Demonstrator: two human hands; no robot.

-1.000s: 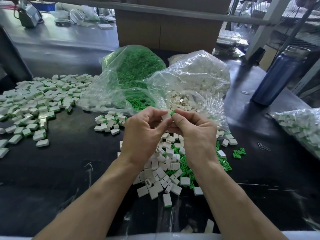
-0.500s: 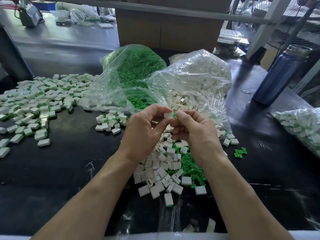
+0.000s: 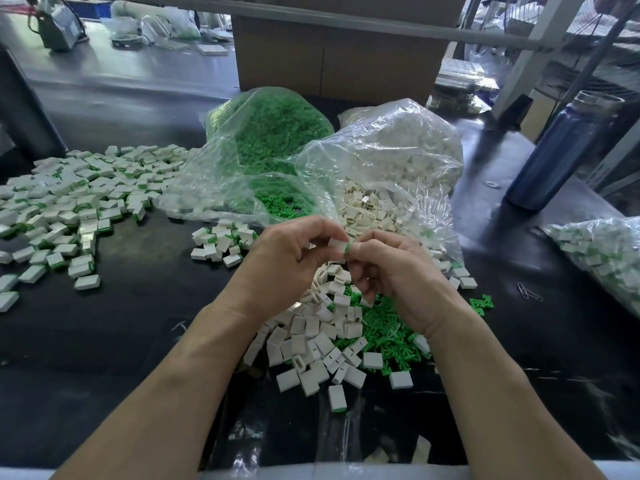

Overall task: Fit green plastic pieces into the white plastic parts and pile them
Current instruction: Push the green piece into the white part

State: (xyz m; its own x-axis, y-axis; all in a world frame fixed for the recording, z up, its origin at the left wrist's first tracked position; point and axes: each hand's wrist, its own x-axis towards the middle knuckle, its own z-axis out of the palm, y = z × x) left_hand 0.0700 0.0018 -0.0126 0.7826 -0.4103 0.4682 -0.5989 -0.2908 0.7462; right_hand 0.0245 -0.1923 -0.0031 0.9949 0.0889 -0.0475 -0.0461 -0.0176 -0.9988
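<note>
My left hand (image 3: 287, 261) pinches a small white plastic part (image 3: 336, 244) between thumb and fingers, above the black table. My right hand (image 3: 398, 275) meets it from the right, thumb and forefinger pinching a green piece (image 3: 347, 248) at the white part's right end. Below the hands lies a heap of loose white parts (image 3: 311, 341) mixed with loose green pieces (image 3: 388, 337). A wide pile of fitted white-and-green parts (image 3: 69, 206) spreads over the left of the table.
Two open clear bags stand behind the hands: one of green pieces (image 3: 270, 133), one of white parts (image 3: 391, 157). A small cluster of fitted parts (image 3: 221, 242) lies left of the hands. A blue bottle (image 3: 561, 150) and another filled bag (image 3: 602, 251) are at right; a cardboard box (image 3: 332, 50) behind.
Both hands have stayed together over the heap and shifted slightly; the green piece now shows as a sliver at the white part's right end between my fingertips.
</note>
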